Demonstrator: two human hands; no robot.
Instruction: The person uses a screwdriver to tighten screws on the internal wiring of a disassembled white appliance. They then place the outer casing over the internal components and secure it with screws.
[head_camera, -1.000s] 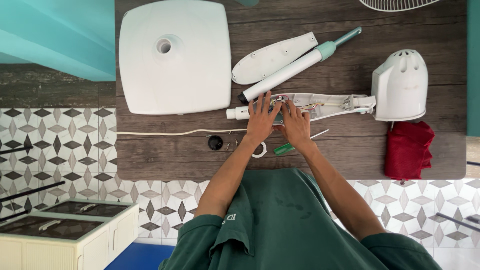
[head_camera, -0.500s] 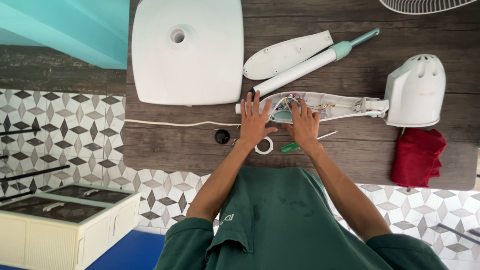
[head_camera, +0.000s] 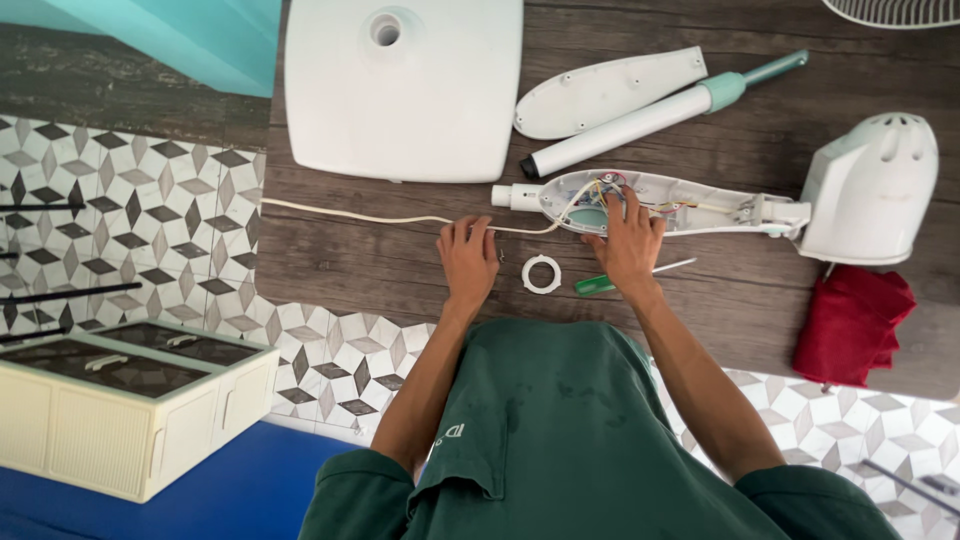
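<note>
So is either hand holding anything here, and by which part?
Nothing is gripped. The left hand rests on the white cord; the right hand has fingertips in the opened fan neck housing.

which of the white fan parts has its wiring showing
The long housing under the right hand, joined to the motor head. It lies open with coloured wires inside; the square base, oval cover and tube show none.

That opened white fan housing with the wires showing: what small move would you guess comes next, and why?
Probably the left hand presses down beside the white cord to steady it. The right hand already has its fingers in the opened fan housing among the coloured wires, while the green screwdriver lies unused.
</note>
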